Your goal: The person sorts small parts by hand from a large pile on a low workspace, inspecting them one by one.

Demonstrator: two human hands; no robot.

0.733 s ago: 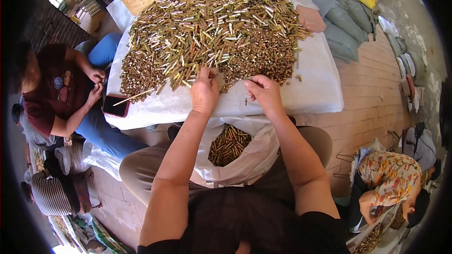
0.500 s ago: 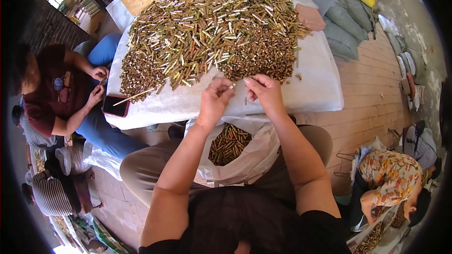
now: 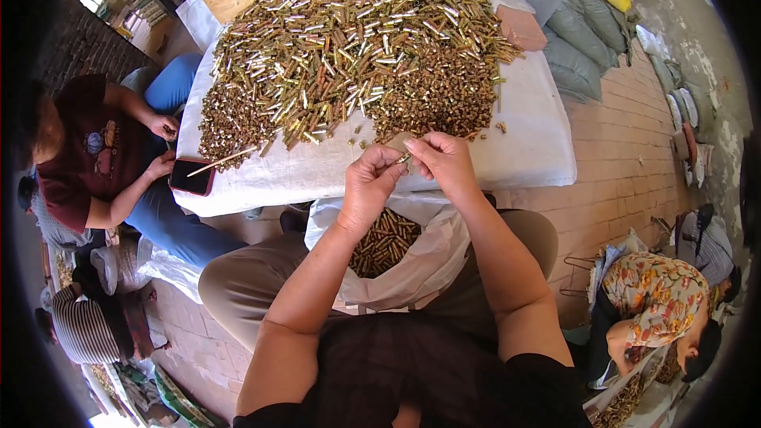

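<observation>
Pinching a small metal piece (image 3: 404, 158), your left hand (image 3: 371, 182) has its thumb and finger drawn close together, with the other fingers bent in. Your right hand (image 3: 445, 160) meets it from the other side. Its thumb and finger are drawn in too, right at the piece, but I cannot tell if they grip it or only touch it.

The piece is up between your fingertips, above the near edge of the white cloth (image 3: 527, 143). Just past your hands lies a big pile of shiny gold tubes (image 3: 333, 55), with a heap of short bits (image 3: 436, 99) at its near right side. Below your hands, between your knees, a white bag (image 3: 436, 261) sits open with more gold pieces in it. A phone (image 3: 192, 176) lies off to the left, with a thin stick (image 3: 222, 161) over it.

The piece looks hard and stiff, so it should not bend or squash. It is likely light. Being smooth, small and round, it could slip or roll. Hold it by its sides, near the ends, with just your fingertips.
</observation>
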